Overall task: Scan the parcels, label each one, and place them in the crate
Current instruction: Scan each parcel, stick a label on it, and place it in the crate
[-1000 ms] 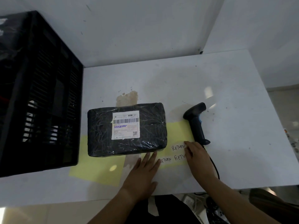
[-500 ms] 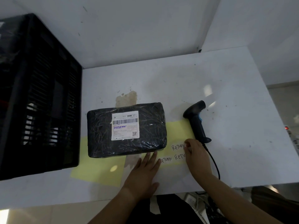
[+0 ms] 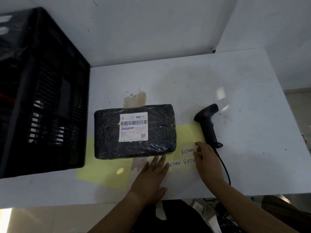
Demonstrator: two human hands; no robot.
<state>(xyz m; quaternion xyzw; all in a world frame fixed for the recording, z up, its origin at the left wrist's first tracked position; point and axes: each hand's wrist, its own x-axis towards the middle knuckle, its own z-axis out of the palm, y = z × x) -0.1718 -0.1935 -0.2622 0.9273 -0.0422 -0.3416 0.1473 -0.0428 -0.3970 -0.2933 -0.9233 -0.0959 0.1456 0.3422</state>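
Observation:
A black plastic-wrapped parcel [image 3: 134,132] with a white shipping label [image 3: 133,126] lies on the white table [image 3: 235,91], on top of a yellow sheet [image 3: 104,172]. White stickers reading RETURN [image 3: 186,151] sit on the sheet to the parcel's right. My right hand [image 3: 207,158] pinches the edge of the upper sticker with its fingertips. My left hand [image 3: 151,177] lies flat on the sheet, its straight fingers just short of the parcel's near edge. A black handheld scanner [image 3: 208,125] lies beyond my right hand. The black crate [image 3: 42,91] stands at the left.
The scanner's cable [image 3: 223,167] runs off the table's near edge past my right wrist. A brown stain [image 3: 134,100] marks the table behind the parcel. White walls close the back and right. Bare tabletop stretches to the right of the scanner.
My right hand's fingertips have closed on the upper RETURN sticker's right edge, which now lifts slightly. The left hand, parcel and scanner have stayed put.

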